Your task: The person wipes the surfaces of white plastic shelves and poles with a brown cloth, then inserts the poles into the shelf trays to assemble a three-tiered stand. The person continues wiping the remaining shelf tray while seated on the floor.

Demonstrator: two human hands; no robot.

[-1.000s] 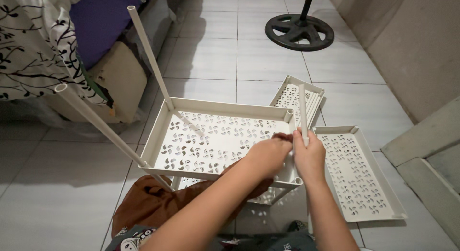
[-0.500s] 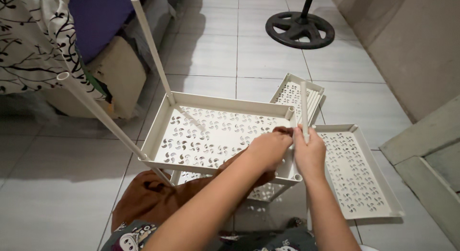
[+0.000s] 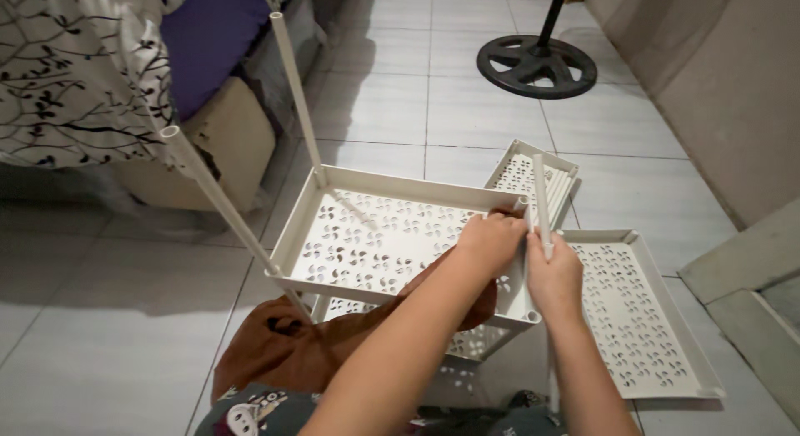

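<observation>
A white perforated shelf tray (image 3: 400,183) sits raised above a lower tray on the tiled floor. Two white tubes stand up from its left corners, one at the back (image 3: 296,94) and one at the front (image 3: 218,194). My left hand (image 3: 490,240) grips the tray's back right corner. My right hand (image 3: 554,279) is closed around a third white tube (image 3: 542,194), holding it upright next to that corner, right beside my left hand.
A loose perforated tray (image 3: 646,328) lies flat to the right, another (image 3: 533,171) behind the corner. A brown cloth (image 3: 279,353) lies by my knees. A black round stand base (image 3: 537,65) is at the back, a cardboard box (image 3: 237,140) and patterned fabric (image 3: 75,69) at left, a wall and step (image 3: 742,278) at right.
Both hands stay at the tray's back right corner with the tube between them. The view has shifted slightly; nothing else has moved.
</observation>
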